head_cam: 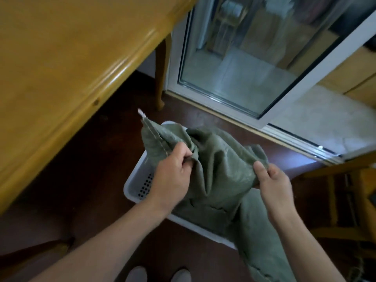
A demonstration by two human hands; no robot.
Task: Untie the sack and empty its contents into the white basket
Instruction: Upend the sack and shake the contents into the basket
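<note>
A grey-green woven sack is held up over the white basket on the dark floor. My left hand grips a bunch of the sack's cloth near a stitched corner with a white thread end. At the sack's right edge my right hand pinches the fabric. The sack's lower part drapes across the basket and hangs past its near rim toward me. The sack covers most of the basket's inside, and only its perforated left bottom shows. No contents are visible.
A wooden table fills the upper left, with a leg behind the basket. A glass sliding door with a white frame stands beyond. A wooden chair sits at the right. My shoes show at the bottom.
</note>
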